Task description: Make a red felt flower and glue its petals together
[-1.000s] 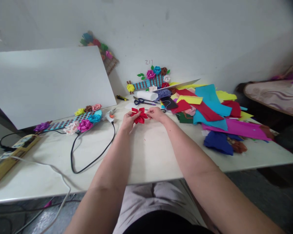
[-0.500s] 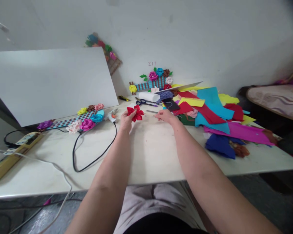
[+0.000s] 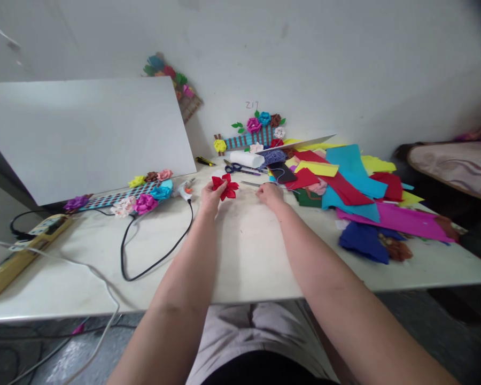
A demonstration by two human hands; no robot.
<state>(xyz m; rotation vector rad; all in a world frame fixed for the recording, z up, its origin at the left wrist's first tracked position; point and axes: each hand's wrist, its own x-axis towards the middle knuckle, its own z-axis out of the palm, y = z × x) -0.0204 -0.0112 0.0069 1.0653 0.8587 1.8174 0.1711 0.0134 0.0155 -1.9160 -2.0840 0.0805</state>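
My left hand (image 3: 211, 199) pinches a red crepe-paper flower (image 3: 229, 188) between thumb and fingers, its petals spread toward the right. My right hand (image 3: 270, 194) is closed just above the tabletop, fingers bent inward; whatever they hold, if anything, is too small to see. Just beyond the right fingers lies a thin pointed metal tool (image 3: 250, 183), its other end hidden by that hand. Dark-handled scissors (image 3: 234, 168) rest farther back.
Left of my hands are a glue gun (image 3: 183, 190) with a looping black cord, a flower-decorated woven panel (image 3: 120, 199) and a power strip (image 3: 44, 235). Coloured crepe paper (image 3: 353, 182) is heaped on the right. A white roll (image 3: 246, 159) and purple yarn (image 3: 273, 157) lie behind.
My right hand has drawn slightly nearer to me, and its fingers look more curled. My left hand keeps the red flower in nearly the same place. The view has shifted a little.
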